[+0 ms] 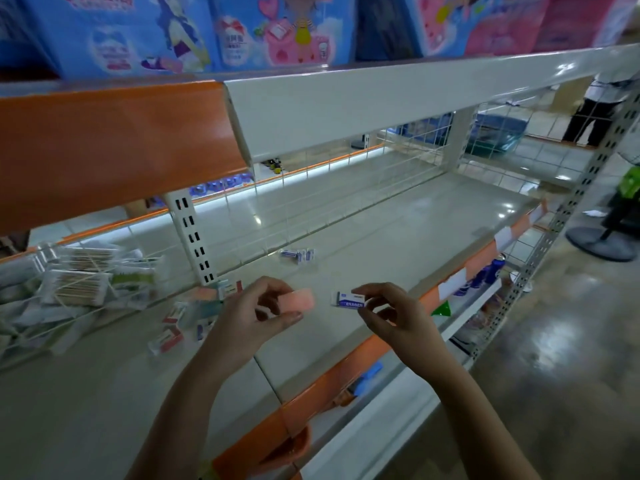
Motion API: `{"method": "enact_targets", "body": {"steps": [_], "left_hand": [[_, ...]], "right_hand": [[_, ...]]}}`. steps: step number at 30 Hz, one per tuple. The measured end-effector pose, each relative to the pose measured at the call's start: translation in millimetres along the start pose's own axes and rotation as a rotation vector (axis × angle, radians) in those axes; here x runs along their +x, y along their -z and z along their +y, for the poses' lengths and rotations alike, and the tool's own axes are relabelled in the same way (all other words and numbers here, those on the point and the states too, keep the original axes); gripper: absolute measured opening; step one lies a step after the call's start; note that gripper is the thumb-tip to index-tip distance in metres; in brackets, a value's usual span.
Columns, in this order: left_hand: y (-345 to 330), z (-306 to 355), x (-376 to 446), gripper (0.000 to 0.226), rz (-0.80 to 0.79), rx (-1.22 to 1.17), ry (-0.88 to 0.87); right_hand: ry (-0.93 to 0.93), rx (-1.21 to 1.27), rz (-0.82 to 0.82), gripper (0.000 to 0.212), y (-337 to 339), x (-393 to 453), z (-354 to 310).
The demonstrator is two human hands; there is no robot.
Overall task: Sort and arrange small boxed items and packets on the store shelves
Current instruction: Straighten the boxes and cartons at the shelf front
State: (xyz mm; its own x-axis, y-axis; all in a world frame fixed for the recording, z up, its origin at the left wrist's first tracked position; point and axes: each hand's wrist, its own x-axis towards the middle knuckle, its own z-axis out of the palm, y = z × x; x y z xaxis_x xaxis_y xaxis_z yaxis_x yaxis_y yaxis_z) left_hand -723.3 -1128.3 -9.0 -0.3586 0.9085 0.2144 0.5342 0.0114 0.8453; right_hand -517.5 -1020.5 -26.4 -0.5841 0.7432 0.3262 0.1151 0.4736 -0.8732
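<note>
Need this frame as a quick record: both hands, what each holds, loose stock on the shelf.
left hand: pinches pink eraser
right hand: pinches white-and-blue eraser, label reads ERASER
shelf: small blue-and-white group near the wire back
loose boxes: scattered left of the hands
cotton swab packs: piled at far left

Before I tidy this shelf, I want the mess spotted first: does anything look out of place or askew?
Yes. Small red-and-white boxes lie scattered at odd angles left of the hands, some tipped. A few blue-and-white erasers sit alone mid-shelf. The cotton-swab packs at far left are heaped, not stacked.
</note>
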Motion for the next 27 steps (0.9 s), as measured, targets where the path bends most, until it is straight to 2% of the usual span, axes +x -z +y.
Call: {"method": "enact_targets", "body": {"steps": [4,12,15,21,23,27], "left_hand": [[-9,2,4,0.021,-0.098,-0.203,0.106],[-24,9,12,0.014,-0.199,-0.313,0.169],[-29,15,13,0.014,-0.224,-0.455,0.261],[-43,20,14,0.02,-0.256,-0.591,0.36],[-48,20,11,0.023,-0.265,-0.54,0.351],[-52,19,6,0.04,-0.209,-0.218,0.261]], "right_hand": [[-0.033,0.059,0.013,0.028,6,-2,-3],[-0.06,0.034,0.04,0.023,16,-9,3],[-0.074,0.062,0.066,0.025,21,-12,3],[-0.088,0.034,0.046,0.025,29,-14,6],[-0.104,0.047,0.032,0.025,30,-14,8],[-0.129,0.08,-0.024,0.022,32,-10,17]]}}
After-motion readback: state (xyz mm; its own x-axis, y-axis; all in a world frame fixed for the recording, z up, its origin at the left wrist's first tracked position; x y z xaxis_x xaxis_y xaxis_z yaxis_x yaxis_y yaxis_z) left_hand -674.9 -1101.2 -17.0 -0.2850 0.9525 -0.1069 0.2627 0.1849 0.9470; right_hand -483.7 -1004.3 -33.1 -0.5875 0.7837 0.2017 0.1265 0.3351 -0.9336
